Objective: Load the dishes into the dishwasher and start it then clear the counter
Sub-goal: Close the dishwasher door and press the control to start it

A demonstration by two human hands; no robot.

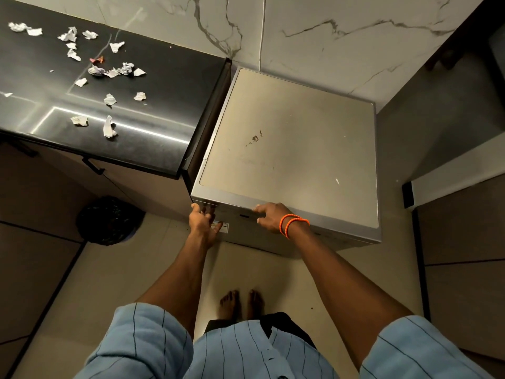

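A silver freestanding dishwasher (287, 149) stands against the marble wall, seen from above, its door closed. My left hand (203, 221) reaches the front left corner, fingers straight against the control strip there. My right hand (269, 217), with orange bands at the wrist, rests on the top front edge with its fingers bent over the rim. No dishes are in sight. On the black counter (153, 86) to the left lie several crumpled paper scraps (109, 69).
A dark round bin with a black liner (109, 220) sits on the floor below the counter. Cabinet doors with a black handle (94, 166) run under the counter. A dark cabinet (464, 228) stands at the right. My bare feet (240, 302) are on the tiled floor.
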